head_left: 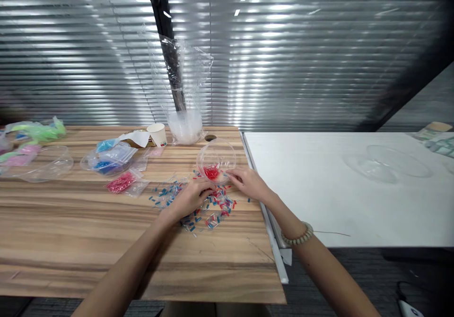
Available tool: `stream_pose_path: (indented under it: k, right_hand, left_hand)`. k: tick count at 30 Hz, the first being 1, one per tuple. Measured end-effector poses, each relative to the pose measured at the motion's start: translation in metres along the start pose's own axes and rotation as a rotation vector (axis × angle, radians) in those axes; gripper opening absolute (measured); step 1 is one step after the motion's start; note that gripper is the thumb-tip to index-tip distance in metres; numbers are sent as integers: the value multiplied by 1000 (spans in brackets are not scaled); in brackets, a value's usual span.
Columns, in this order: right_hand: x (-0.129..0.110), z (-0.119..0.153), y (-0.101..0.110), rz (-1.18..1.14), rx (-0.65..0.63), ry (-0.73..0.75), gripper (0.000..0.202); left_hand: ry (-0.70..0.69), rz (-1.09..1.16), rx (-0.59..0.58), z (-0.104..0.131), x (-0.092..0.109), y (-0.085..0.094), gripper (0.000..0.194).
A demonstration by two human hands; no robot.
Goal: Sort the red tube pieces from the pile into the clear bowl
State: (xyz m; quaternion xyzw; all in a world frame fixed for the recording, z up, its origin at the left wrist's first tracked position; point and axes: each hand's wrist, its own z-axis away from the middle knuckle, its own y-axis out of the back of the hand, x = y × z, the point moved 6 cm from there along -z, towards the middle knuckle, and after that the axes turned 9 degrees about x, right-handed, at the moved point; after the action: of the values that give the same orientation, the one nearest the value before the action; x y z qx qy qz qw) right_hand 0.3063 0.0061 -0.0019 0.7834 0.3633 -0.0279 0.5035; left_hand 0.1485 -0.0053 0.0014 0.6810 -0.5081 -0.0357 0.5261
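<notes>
A clear round bowl (217,150) holds a small heap of red pieces (211,171) on the wood-grain table. Just in front of it, my left hand (193,196) is over the scattered blue, red and clear pieces (222,201), its fingers bent together; whatever they hold is too small to name. At the bowl's right front edge is my right hand (248,183), thumb and forefinger close together at the rim. What lies between those fingertips cannot be made out.
Left of the pieces lie a bag of pink pieces (121,183) and a clear dish with bags (109,158). Behind stand a paper cup (157,134) and a tall plastic bag (186,125). Clear lids (399,161) rest on the white table (319,203) at right.
</notes>
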Motion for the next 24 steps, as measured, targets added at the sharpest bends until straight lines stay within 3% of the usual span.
stream_pose_path:
  k: [13,19,24]
  right_hand:
    - [-2,-1,3,-62,42,-5,30]
    - [-2,-3,6,-209,125,-35,27]
    - [10,-3,9,-268,209,-180,24]
  left_hand:
    - [33,-23,74,-1,-3,6,16]
    - [98,-24,182,-2,-10,19,21]
    - [179,-76,355,-1,-17,33,19]
